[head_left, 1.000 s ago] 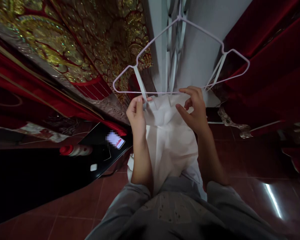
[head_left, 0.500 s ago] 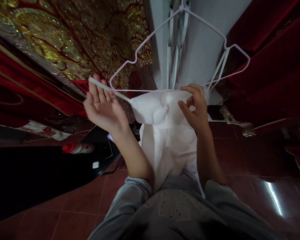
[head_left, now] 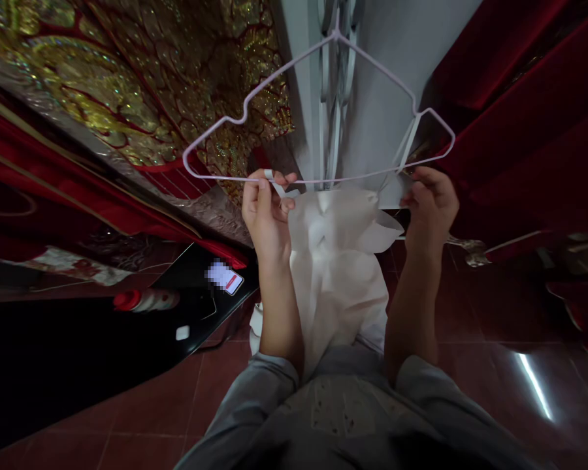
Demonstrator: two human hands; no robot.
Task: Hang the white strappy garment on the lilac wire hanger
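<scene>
A pale pink hanger (head_left: 336, 40) hangs before me, its lower bar level with my hands. My left hand (head_left: 269, 219) is at the left part of that bar, fingers curled, with a white strap (head_left: 280, 190) of the garment running through them. The white garment (head_left: 333, 274) hangs below the bar, its top edge just under it. Another white strap (head_left: 409, 140) is looped over the hanger's right notch and runs down to the garment. My right hand (head_left: 431, 205) is closed beside that strap, below the bar's right end. What its fingertips grip is too dark to make out.
Gold-sequined red clothing (head_left: 215, 72) hangs at the left, dark red cloth (head_left: 519, 117) at the right. A black table (head_left: 78, 365) at the left carries a lit phone (head_left: 231, 282), a red-capped bottle (head_left: 147, 300) and a small white case (head_left: 182, 333). The floor is red tile (head_left: 470, 385).
My left hand has moved right and its spread fingers have curled around the strap at the bar. My right hand has moved right, away from the garment's middle. The hanger appears further left.
</scene>
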